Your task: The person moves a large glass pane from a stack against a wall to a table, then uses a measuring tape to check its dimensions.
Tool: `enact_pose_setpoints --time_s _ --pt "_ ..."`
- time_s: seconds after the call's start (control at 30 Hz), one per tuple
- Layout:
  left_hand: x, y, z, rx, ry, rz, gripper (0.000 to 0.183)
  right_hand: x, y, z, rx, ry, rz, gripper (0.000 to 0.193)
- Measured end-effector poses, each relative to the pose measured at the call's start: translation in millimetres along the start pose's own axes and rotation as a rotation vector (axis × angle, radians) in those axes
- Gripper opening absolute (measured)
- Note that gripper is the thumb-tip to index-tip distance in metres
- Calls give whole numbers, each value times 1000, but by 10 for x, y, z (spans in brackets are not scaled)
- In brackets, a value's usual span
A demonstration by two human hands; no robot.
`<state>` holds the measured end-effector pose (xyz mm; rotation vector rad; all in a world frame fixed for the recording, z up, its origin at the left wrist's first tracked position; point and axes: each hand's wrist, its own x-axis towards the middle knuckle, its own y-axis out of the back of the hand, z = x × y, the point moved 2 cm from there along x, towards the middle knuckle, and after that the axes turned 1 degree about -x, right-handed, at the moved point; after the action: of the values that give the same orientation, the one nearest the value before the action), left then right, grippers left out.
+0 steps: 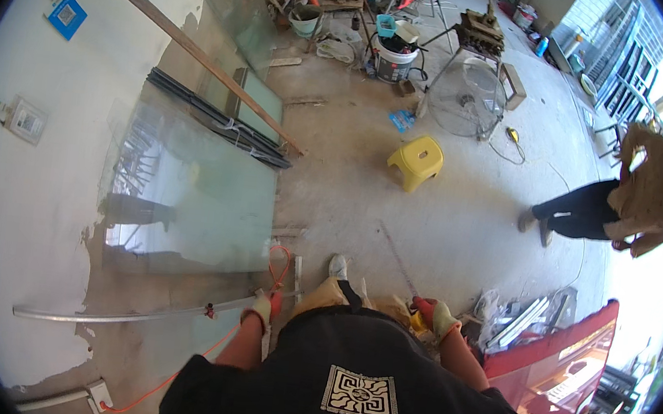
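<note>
My left hand, in a red-and-pale work glove, closes on a long silver metal bar that reaches left toward the wall. A small red fitting sits on the bar. An orange cord loops just beyond this hand and trails down to the left. My right hand, gloved alike, is closed at the right of my waist. From its fingers a thin reddish strip runs forward over the floor. Something yellow shows beside the fingers; its kind is unclear.
Large glass panes lean at the left wall. A yellow stool stands ahead. Farther off are a bucket of tools and a round wire guard. Another person stands at right. A red-framed panel is near my right.
</note>
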<state>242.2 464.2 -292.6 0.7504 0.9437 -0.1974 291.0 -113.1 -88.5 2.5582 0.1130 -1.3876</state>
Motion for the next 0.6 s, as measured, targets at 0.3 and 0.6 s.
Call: enact_pose_setpoints --time_s 0.3,0.6 --pt "1264 1887 3668 -284 -327 2 51 1469 721 -1216 301 -3 189 56" --pt "2048 2646 5014 -930 -47 52 50 3843 1155 -4670 -221 172 16 47"
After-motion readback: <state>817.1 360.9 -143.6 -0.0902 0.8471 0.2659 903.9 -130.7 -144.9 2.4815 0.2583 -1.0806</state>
